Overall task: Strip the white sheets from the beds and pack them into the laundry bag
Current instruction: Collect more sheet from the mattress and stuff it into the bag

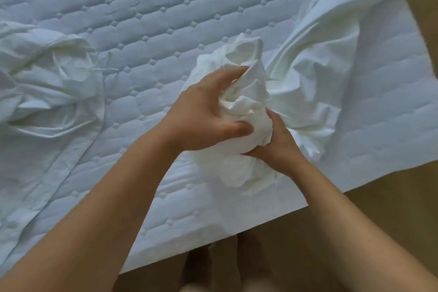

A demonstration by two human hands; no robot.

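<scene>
Fingers [228, 75] of the left hand [206, 111] curled over the top of a bunched white fabric sheet [241, 92], thumb dug into its side. The right hand [278, 147] gripped the same wad from below, its fingertips buried in the folds. The sheet's tail trailed up and right across the pale quilted mattress [142, 7] and ran out of frame. A second crumpled white sheet [47, 85] lay well apart at left, cut off by the border. Brown floor [367, 232] lay open along the mattress's near edge, where blurred feet [213, 268] stood.
</scene>
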